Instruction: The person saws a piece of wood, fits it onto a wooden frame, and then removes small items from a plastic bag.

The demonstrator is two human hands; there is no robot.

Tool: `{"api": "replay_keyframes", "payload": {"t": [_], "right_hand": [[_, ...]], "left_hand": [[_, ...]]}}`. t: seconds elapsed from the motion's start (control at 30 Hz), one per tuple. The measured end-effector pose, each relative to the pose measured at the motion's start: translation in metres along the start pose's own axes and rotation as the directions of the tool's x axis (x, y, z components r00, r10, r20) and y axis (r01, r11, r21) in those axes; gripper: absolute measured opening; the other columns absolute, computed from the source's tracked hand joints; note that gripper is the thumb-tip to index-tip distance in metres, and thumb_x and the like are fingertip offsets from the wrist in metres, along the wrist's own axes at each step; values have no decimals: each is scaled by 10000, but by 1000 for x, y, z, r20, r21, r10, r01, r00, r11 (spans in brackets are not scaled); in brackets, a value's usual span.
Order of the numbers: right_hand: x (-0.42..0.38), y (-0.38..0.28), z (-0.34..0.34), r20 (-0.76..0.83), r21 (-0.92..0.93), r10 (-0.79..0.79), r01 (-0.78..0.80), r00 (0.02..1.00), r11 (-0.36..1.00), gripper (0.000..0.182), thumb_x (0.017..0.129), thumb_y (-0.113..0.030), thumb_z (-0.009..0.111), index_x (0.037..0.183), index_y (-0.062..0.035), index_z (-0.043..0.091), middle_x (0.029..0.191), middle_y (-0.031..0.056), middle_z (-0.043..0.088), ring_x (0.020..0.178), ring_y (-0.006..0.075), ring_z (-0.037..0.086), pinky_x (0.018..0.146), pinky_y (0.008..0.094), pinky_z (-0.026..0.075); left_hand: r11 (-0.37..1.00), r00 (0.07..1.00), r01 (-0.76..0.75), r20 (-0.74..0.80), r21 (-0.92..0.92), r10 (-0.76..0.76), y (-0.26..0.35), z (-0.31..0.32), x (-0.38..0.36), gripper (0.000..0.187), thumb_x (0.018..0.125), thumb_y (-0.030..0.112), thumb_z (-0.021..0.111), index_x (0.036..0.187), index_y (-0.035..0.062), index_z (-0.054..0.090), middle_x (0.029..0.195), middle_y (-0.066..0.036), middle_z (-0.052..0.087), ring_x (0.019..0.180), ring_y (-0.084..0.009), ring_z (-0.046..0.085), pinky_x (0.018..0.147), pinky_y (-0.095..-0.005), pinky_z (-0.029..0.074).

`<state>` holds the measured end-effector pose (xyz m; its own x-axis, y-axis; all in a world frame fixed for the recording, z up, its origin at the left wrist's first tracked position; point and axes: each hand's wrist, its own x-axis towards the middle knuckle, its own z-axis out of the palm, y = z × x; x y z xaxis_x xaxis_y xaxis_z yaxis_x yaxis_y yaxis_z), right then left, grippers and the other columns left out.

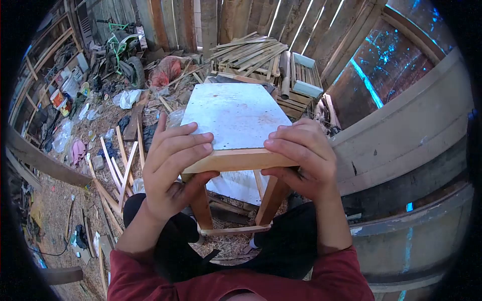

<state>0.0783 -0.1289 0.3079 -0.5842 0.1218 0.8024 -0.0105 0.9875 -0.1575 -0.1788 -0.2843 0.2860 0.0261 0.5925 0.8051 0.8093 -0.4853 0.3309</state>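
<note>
One wooden stool [236, 120] is seen, and it is gripped at its near edge by two hands: one left hand [173, 165] and one right hand [301, 158]. Two stool legs [271, 198] are counted below the seat, joined by one crossbar [233, 231]. Behind the stool, one stack of wooden slats [251, 52] is found, and one crate [304, 75] just right of it. To the left of the stool, one small green vehicle [123, 50] and one red sack [165, 70] are counted. Loose wooden strips [118, 165] lie left of the stool; their number cannot be told.
</note>
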Motion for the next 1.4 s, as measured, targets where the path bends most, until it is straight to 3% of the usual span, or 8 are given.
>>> {"api": "replay_keyframes", "payload": {"t": [0.47,0.67,0.83,0.97,1.13,1.3,1.37,1.4], "right_hand": [[2,-4,6,-62,-45,1,-3,998,999,538,722,-222,955,1224,-115,797,1163,54,755,1056,292,707,929,460,541],[2,-4,3,-35,-85,8,-11,999,996,576,719,-188,943,1272,-149,788,1192,32,735,1040,293,683,904,452,516],[0,-3,4,-40,-77,37,-40,998,996,594,726,-191,934,1299,-179,779,1207,9,736,1048,285,669,907,445,503],[-1,-2,8,-57,-50,56,-59,997,997,545,764,-216,919,1289,-185,774,1220,2,735,1051,281,662,919,442,501],[2,-2,11,-71,-80,59,-64,996,995,482,785,-196,920,1247,-140,793,1203,45,751,1090,291,678,987,435,529],[9,5,17,-105,-42,95,-100,990,994,486,787,-170,919,1250,-119,782,1225,73,753,1111,311,688,1001,441,527],[16,15,23,-135,-23,72,-75,988,997,461,793,-193,911,1231,-135,780,1212,65,751,1076,332,669,956,461,512],[19,19,23,-135,-29,77,-82,988,996,452,800,-190,908,1229,-129,781,1214,79,755,1088,344,674,972,465,512]], "left_hand": [[990,995,29,90,140,-42,15,-7,17,491,780,249,944,1253,217,816,1171,-25,752,1184,-297,704,1229,-672,314],[1000,1000,29,-6,1,-29,8,5,15,460,785,234,934,1230,200,820,1162,-26,747,1146,-293,689,1225,-638,330],[990,998,45,38,134,-51,13,2,15,426,807,221,918,1216,161,818,1174,-52,736,1155,-309,677,1245,-614,315],[997,997,67,38,50,-68,10,6,16,404,824,207,907,1211,136,815,1162,-66,729,1166,-319,669,1252,-612,307],[994,995,95,20,58,-96,10,8,21,413,835,181,907,1218,95,777,1185,-106,729,1183,-353,672,1204,-507,425],[984,981,157,-104,-81,-165,-3,14,23,426,855,145,903,1226,77,706,1261,-114,754,1243,-352,691,1193,-514,440],[995,999,43,-35,88,-40,-13,9,30,423,855,123,897,1232,75,711,1254,-106,757,1231,-340,692,1179,-491,450],[997,999,8,-45,75,-4,-16,10,35,415,859,104,882,1238,74,714,1243,-113,751,1196,-333,691,1131,-474,476]]}}
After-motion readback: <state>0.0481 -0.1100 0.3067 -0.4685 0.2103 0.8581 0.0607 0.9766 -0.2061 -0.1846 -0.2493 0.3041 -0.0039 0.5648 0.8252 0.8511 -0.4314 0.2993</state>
